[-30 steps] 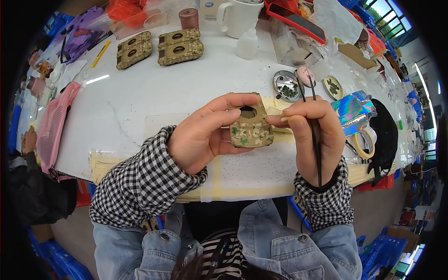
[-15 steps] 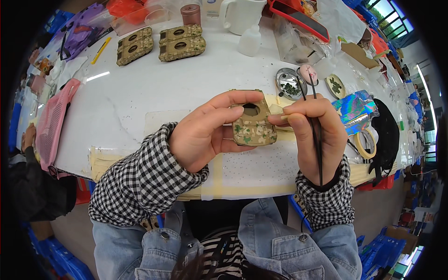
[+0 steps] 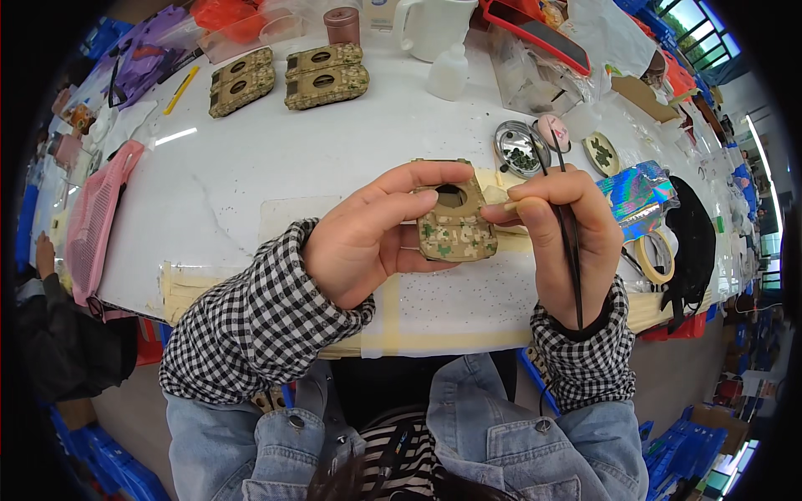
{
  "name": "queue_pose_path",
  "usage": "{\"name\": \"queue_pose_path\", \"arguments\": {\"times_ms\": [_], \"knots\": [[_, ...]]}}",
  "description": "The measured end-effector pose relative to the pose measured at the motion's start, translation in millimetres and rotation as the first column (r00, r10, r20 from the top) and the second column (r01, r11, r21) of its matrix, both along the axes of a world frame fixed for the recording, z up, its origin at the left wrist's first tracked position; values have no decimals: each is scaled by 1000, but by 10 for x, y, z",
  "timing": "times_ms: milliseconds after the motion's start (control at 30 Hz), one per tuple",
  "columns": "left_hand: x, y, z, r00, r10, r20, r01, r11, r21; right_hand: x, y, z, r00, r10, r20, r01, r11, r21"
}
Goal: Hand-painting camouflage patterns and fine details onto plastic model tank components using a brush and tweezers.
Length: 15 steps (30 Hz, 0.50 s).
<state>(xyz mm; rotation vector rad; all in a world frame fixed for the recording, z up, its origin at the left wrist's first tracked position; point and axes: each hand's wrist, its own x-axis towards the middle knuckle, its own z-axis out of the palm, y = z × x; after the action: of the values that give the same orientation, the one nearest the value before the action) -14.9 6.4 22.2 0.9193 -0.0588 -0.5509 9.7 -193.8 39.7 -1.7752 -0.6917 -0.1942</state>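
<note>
My left hand (image 3: pixel 359 230) grips a camouflage-patterned casing (image 3: pixel 458 238) with a round opening in its upper half, fingers along its top and underside. In my right hand (image 3: pixel 568 238) black tweezers (image 3: pixel 572 259) lie tucked, their tips pointing away from me. Thumb and forefinger of that hand also pinch a thin pale stick-like piece (image 3: pixel 506 207), at the casing's right edge; its exact kind is too small to make out. Beyond the right hand sits a round metal tin (image 3: pixel 518 138) with small dark-green bits, beside an oval camouflage piece (image 3: pixel 600 154).
Several similar camouflage casings (image 3: pixel 326 83) stand at the back left, near a yellow pen-like tool (image 3: pixel 180 90). A white jug (image 3: pixel 433 32), a plastic bottle (image 3: pixel 449 73) and a red-cased phone (image 3: pixel 539 35) are at the back. A tape roll (image 3: pixel 656 257) lies right.
The casing has tilted slightly in my left hand. My right hand and the tweezers have turned a little. At the far left, another person's hand has shifted.
</note>
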Motion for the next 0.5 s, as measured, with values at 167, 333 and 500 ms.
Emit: {"name": "queue_pose_path", "arguments": {"times_ms": [167,333,500], "knots": [[-12,4,-5,1000,11,-4,-11,1000,-4,10,-15,2,999,35,-9,-35,999,-21],[6,2,-11,1000,-6,6,6,1000,-4,-57,-32,70,989,14,-144,10,987,163],[5,2,-14,1000,-5,16,5,1000,15,63,-358,10,950,-260,175,275,959,-69]]}}
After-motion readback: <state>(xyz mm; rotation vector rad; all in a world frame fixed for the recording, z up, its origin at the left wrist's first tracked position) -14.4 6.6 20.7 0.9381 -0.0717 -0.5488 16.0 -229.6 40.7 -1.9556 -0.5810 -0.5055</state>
